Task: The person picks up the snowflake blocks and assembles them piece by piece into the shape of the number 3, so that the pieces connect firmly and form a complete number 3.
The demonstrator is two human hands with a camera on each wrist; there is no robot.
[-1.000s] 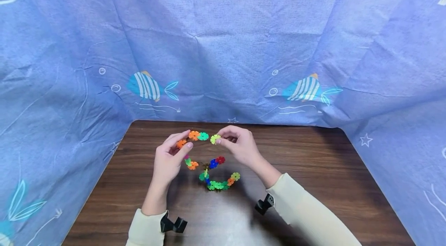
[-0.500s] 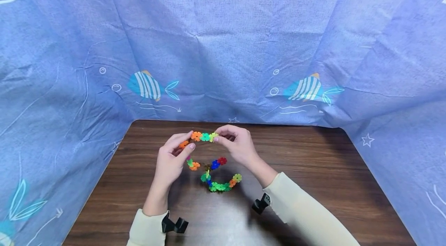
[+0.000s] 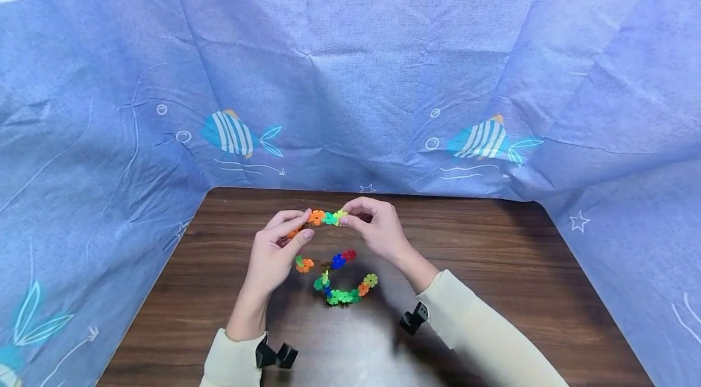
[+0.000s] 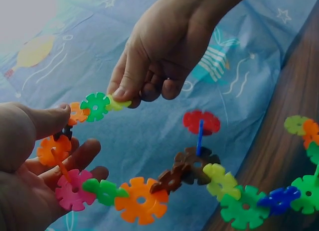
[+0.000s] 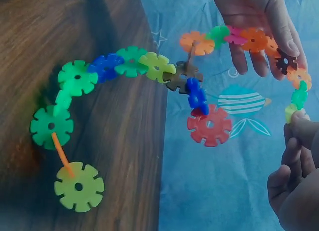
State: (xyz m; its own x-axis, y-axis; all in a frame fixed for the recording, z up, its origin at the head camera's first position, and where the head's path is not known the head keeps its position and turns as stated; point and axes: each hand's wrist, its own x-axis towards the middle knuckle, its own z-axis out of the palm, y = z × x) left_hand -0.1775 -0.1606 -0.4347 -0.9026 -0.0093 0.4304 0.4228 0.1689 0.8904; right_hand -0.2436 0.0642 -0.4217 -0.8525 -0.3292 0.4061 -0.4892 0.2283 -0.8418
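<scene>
A chain of notched plastic flower discs [image 4: 141, 200] in many colours hangs from my left hand [image 3: 274, 253]. The left thumb and fingers pinch it near a black disc [image 5: 286, 63] and the neighbouring orange discs. Between right thumb and forefinger, my right hand [image 3: 378, 229] pinches a yellow-green disc [image 4: 118, 102] against the green disc [image 4: 94, 107] at the chain's end. Those two discs overlap; how deep the slots sit is hidden by the fingers. A short branch with a blue disc and a red disc [image 5: 210, 125] sticks out from a brown disc [image 4: 192, 166].
The chain's far part, ending in another yellow-green disc [image 3: 370, 280], curves low over the brown wooden table [image 3: 493, 289]. Blue fish-print cloth [image 3: 350, 83] hangs around the table's back and sides. Black camera mounts [image 3: 276, 355] sit at both cuffs.
The yellow-green disc in the right hand has moved left and now overlaps the green end disc, where a gap showed before. The left hand and chain have shifted slightly to the right.
</scene>
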